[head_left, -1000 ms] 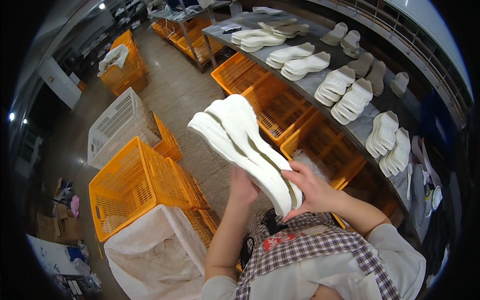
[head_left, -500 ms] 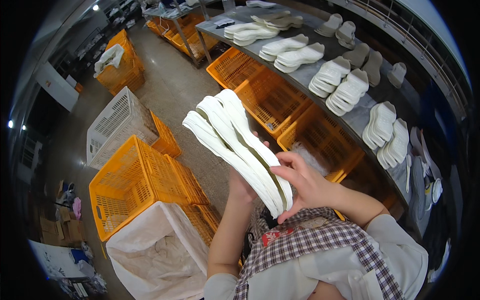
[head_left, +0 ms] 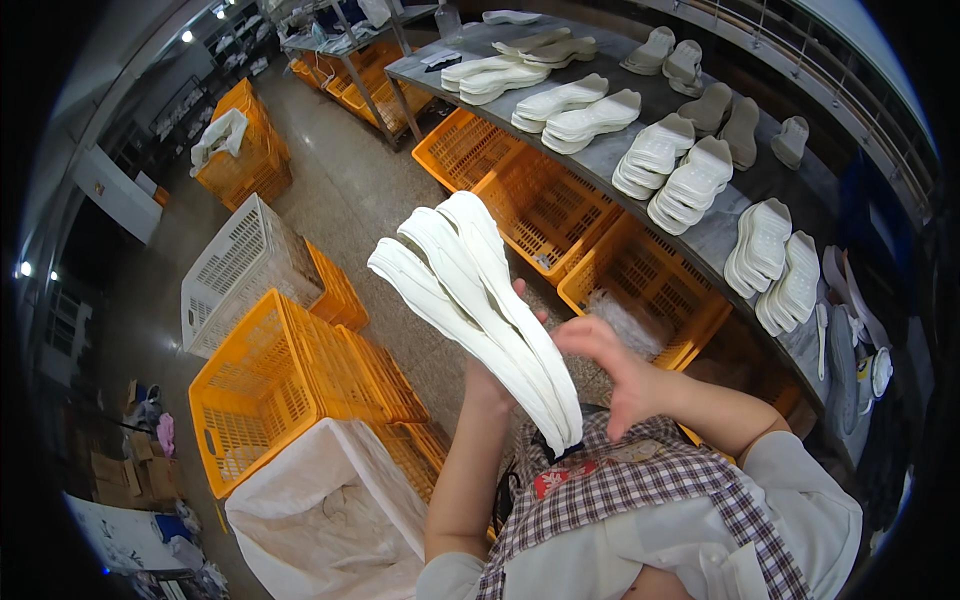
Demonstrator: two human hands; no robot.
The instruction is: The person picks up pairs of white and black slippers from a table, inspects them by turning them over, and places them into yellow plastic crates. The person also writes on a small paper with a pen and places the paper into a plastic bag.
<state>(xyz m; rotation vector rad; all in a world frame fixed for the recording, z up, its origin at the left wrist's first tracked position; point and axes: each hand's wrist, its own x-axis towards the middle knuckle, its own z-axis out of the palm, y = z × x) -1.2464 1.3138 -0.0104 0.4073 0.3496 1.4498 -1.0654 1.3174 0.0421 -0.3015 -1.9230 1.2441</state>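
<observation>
Right fingers (head_left: 590, 337) now wider apart; left fingers (head_left: 519, 287) around at least three white soles (head_left: 460, 270).

Long grey smooth-topped table (head_left: 665, 93) | front edge: paired stacks of white contoured shoe soles (head_left: 690, 190) | back edge: beige soles (head_left: 684, 66), grey-brown soles (head_left: 741, 133) | near end: slim white stick (head_left: 822, 340) beside white soles

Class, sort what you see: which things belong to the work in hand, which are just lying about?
Work in hand:
white soles, held in the left hand
right hand, open beside them
probably the stacked soles on the table

Apparently lying about:
cardboard
clear bottle
white crate
</observation>
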